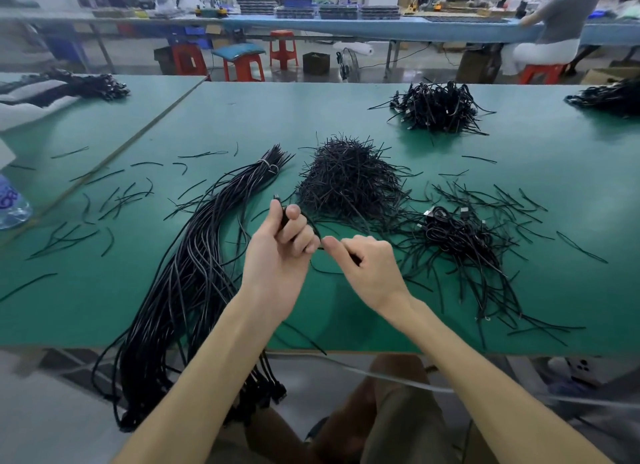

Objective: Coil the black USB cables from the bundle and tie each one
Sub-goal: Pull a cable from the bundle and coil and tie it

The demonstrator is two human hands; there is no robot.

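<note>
- Green table [242, 117]: most of the work looks to be ahead.
- Bundle [194, 273] of black USB cables, banded, left of centre, tails over the near edge: large, looks barely dented.
- Tie pile [349, 183]: centre.
- Coiled heap [460, 235] right of centre; bigger heap [436, 107] near the far edge.
- Left hand [280, 252]: fingers curled round one cable [284, 218] above the table.
- Right hand [370, 269]: pinches a thin black strand; tie or cable tail, can't tell.

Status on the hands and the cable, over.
Left hand grips a black cable; right hand pinches a black strand. Bundle at left, nothing blocking.
</note>
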